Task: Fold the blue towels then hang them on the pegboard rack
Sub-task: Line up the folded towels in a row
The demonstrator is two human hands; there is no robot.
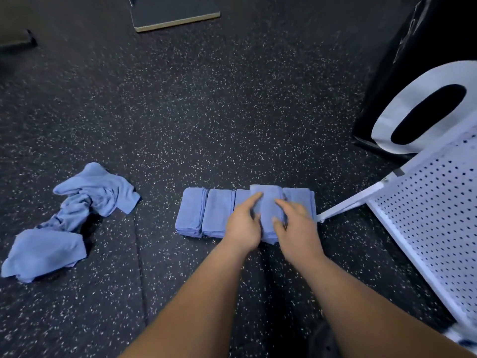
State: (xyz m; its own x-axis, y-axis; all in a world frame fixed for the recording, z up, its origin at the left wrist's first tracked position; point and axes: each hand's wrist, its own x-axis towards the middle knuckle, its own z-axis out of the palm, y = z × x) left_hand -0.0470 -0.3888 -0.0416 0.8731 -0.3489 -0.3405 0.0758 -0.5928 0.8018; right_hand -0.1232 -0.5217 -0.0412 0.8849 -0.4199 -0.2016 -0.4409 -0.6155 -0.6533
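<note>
- Blue cloth towels (204,213), folded into small rectangles, lie side by side in a row on the dark speckled rubber floor (206,112), right in front of the person. One folded towel (267,200) sits across the row's top, between the hands.
- The left hand (242,223) and right hand (296,226) flank that top towel, fingers fairly straight along its two long sides. The grip reads as spread and pressing, not pinching. Whether the thumbs tuck under the edge, I cannot tell.
- Off to the left, well apart from the row, a crumpled heap of blue towels (77,202) waits unfolded, so my call is that folding is only partly done and hanging has not begun.
- The white perforated metal pegboard rack (433,215) slants in on the right, its lower bar just beside the row's right end.
- What could go wrong: lift that top towel with flat hands only and the layers may slide open, because soft cloth holds no crease.
- Another risk: a sideways nudge could shove the neighbours out of line or spill them, since they lie touching.
- Also watch the rack bar: a forearm swinging right could knock it, as it lies so close.
- Containers: no bin or basket shows. A black box with a white mark (413,60) stands far right, and I cannot tell whether anything is in it. The visible part of the rack carries no towel.
</note>
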